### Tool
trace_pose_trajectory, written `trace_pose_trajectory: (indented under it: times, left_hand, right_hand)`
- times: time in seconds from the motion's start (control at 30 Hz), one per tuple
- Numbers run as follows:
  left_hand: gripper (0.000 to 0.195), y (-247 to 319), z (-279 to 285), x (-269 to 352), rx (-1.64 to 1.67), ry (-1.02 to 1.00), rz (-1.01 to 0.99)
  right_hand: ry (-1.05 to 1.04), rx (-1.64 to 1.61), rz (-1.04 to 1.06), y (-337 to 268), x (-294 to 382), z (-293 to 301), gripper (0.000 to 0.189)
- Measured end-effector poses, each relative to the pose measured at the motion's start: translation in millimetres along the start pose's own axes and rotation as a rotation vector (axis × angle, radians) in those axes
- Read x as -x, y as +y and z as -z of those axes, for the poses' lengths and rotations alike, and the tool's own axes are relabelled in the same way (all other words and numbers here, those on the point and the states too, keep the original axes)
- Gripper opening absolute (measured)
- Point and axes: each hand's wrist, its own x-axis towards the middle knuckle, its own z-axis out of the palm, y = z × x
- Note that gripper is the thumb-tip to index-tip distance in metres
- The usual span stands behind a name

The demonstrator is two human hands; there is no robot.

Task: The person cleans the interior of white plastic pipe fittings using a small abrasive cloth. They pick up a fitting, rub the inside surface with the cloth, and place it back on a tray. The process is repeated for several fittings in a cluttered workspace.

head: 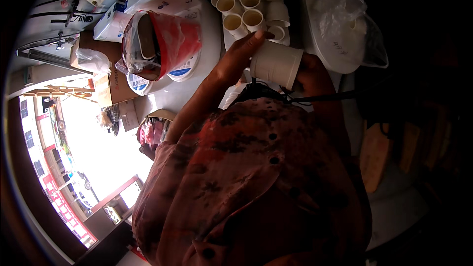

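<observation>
A white, cylindrical plastic piece, apparently a pipe fitting point(277, 62), is held sideways between my two hands. My left hand point(236, 59) grips its left end, with the thumb at the upper rim. At the wider right end, my right hand point(314, 75) closes around the collar; deep shadow hides some of its fingers. Just beyond the hands stands a group of several similar white fittings point(253, 18), most with round openings showing a yellowish inside. They rest close together on a pale surface. A dark cord point(325, 97) runs below the held piece, near my right forearm.
Left of the fittings lies a red and clear plastic bag point(177, 44) beside round labelled lids or rolls point(138, 83). Cardboard boxes point(120, 85) stand farther left, near a bright street opening. To the right, a clear bag point(342, 7) covers a white container point(340, 50). The far right is dark.
</observation>
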Motion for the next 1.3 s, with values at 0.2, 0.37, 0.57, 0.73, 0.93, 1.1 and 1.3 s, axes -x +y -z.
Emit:
trace_pose_trajectory:
  times: [0.2,0.37,0.57,0.73,0.93,1.1,1.3]
  left_hand:
    - [0.057,-5.6,-15.9,0.0,0.250,-0.011,0.203]
    - [0.065,5.3,-30.1,11.1,-0.021,0.099,-0.059]
    - [0.085,8.0,-30.1,9.2,-0.275,0.062,-0.323]
    - [0.090,2.4,-23.2,7.6,-0.377,0.024,-0.395]
    - [0.089,4.2,-18.3,5.2,-0.529,-0.035,-0.483]
    - [0.080,-2.1,-9.8,4.1,-0.147,-0.003,-0.311]
    - [0.076,0.4,-2.1,0.2,0.232,-0.080,0.113]
  right_hand:
    - [-0.025,0.071,0.068,6.6,3.6,0.8,0.030]
    - [0.018,-0.109,-0.060,-11.2,9.6,3.4,0.033]
    - [-0.051,-0.423,0.054,-8.7,11.6,6.9,0.034]
    - [-0.112,-0.402,0.242,13.8,0.7,13.7,0.043]
    - [-0.194,-1.048,-0.190,7.0,-5.9,21.8,0.040]
    - [-0.037,-0.139,0.094,-24.2,2.4,3.7,0.032]
    - [-0.027,0.044,0.093,-36.4,-1.8,-2.8,0.031]
